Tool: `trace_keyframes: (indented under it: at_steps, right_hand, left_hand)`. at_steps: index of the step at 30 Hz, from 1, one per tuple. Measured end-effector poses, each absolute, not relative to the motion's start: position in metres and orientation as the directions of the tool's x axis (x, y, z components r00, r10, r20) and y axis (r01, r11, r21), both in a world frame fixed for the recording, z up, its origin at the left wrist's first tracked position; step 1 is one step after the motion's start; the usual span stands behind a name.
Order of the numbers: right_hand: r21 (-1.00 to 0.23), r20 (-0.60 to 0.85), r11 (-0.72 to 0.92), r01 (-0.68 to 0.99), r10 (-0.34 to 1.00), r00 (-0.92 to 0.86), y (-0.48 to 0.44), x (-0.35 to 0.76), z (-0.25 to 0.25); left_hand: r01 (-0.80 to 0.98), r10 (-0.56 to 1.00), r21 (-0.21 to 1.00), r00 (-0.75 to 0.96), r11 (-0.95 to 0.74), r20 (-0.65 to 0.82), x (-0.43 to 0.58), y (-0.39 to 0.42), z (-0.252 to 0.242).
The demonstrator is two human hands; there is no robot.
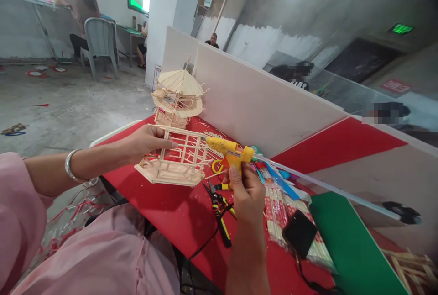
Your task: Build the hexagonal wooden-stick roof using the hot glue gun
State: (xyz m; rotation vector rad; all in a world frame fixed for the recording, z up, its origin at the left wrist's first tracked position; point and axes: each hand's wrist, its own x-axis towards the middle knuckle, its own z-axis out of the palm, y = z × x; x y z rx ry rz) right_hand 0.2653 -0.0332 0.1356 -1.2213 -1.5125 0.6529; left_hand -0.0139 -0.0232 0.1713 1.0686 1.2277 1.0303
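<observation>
My left hand (154,142) grips a small frame built of thin wooden sticks (178,174), fingers and thumb closed on its upper left edge. The frame is held above the red table, its flat base tilted toward me. In my right hand (247,185) is a yellow hot glue gun (229,149), with my fingers wrapped round its handle. Its nozzle is at the frame's upper right corner; whether it touches I cannot tell. A long clear glue stick (328,187) sticks out of the gun's back. Behind the frame stands a pagoda-like stick model (178,96) with a sloped roof.
Yellow-and-black pliers (219,215) lie on the red table (160,215) below the gun, beside a dark cord. To the right are bagged sticks (275,210), a black phone-like device (300,233) and a green board (352,240). A white partition (253,98) borders the far side. Other people sit farther off.
</observation>
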Motion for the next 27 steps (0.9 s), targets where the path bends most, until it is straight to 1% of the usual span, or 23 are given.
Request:
trace_keyframes:
  at_steps: [3,5,8,12,14,18,21,24,27]
  right_hand:
    - [-0.809,0.448,0.386,0.443,0.893,0.041,-0.038,0.259,0.141]
    - [-0.784,0.468,0.403,0.472,0.883,0.023,-0.043,0.258,0.141]
    - [-0.761,0.483,0.413,0.499,0.875,0.013,-0.049,0.26,0.139]
    - [-0.757,0.499,0.395,0.52,0.863,0.071,-0.048,0.261,0.139]
    - [-0.787,0.466,0.375,0.49,0.882,0.073,-0.043,0.26,0.14]
    - [-0.904,0.32,0.318,0.285,0.947,-0.04,-0.034,0.264,0.14]
    - [-0.948,0.252,0.267,0.175,0.962,-0.101,-0.031,0.27,0.14]
    - [-0.949,0.237,0.252,0.192,0.967,-0.098,-0.029,0.277,0.138]
    - [-0.931,0.269,0.26,0.257,0.963,-0.001,-0.031,0.283,0.132]
  left_hand:
    - [-0.024,0.979,0.98,0.047,0.197,-0.196,-0.016,-0.023,0.169]
    - [-0.013,0.98,0.981,0.038,0.196,-0.195,-0.017,-0.023,0.168]
    - [0.004,0.984,0.984,0.019,0.18,-0.18,-0.017,-0.023,0.169]
    - [0.011,0.989,0.989,0.014,0.148,-0.148,-0.019,-0.024,0.171]
    - [0.012,0.99,0.99,0.016,0.142,-0.142,-0.021,-0.025,0.172]
    - [0.043,0.991,0.99,0.015,0.133,-0.134,-0.024,-0.027,0.174]
    - [0.069,0.992,0.991,0.021,0.119,-0.12,-0.024,-0.029,0.178]
    - [0.092,0.993,0.989,0.02,0.112,-0.114,-0.023,-0.031,0.181]
    - [0.069,0.99,0.988,-0.016,0.138,-0.137,-0.024,-0.032,0.184]
